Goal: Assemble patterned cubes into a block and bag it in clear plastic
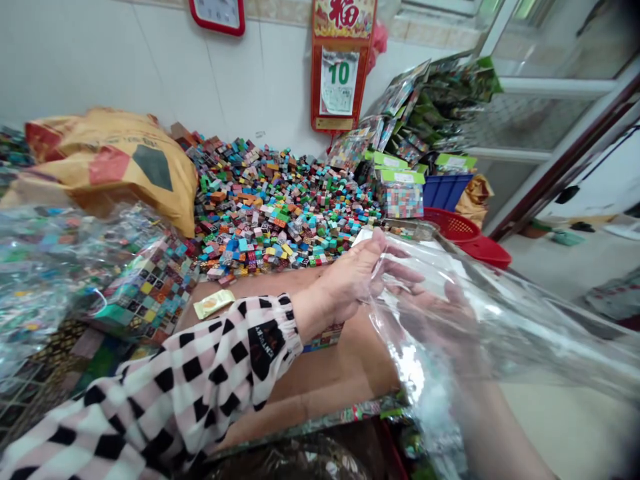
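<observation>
A large clear plastic bag (pixel 410 367) stretches from the middle toward the right edge. My left hand (pixel 345 273), in a checkered sleeve, grips its edge near the thumb, with some fingers reaching behind the film. Seen through the plastic, my right hand (pixel 445 313) has bent fingers against the bag; glare and blur hide its exact grip. Below both hands is a brown cardboard surface (pixel 365 360). A colourful printed piece (pixel 323 339) shows partly beneath my left wrist. Left of that wrist lies a small pale-yellow wrapped packet (pixel 214 304).
A heap of small multicoloured cubes (pixel 285 207) lies against the wall. A yellow sack (pixel 115 167) and plastic-wrapped cube blocks (pixel 145 287) stand left. Green-topped packages (pixel 400 193), a blue basket (pixel 447 201) and red baskets (pixel 453 225) are at back right.
</observation>
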`<state>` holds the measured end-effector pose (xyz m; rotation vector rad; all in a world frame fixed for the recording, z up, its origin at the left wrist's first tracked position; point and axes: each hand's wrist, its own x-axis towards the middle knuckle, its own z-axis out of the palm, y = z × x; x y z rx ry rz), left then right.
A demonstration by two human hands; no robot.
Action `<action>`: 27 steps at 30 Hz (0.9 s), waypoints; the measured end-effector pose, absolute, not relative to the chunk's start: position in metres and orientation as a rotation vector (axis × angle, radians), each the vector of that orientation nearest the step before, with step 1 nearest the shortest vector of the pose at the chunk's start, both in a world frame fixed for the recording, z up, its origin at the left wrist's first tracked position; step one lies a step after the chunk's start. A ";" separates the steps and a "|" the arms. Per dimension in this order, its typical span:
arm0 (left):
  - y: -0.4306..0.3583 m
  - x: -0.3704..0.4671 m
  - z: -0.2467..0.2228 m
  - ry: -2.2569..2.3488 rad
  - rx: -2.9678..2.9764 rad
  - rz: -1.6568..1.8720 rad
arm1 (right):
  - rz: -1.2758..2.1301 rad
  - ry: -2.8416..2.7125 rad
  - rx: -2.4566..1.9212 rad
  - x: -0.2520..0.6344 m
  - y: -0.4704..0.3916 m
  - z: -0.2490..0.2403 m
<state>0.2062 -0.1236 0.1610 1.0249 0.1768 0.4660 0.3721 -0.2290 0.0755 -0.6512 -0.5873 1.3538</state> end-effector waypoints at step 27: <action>-0.108 0.101 0.168 0.493 0.517 0.506 | 1.387 -0.151 -0.270 0.335 -0.231 0.116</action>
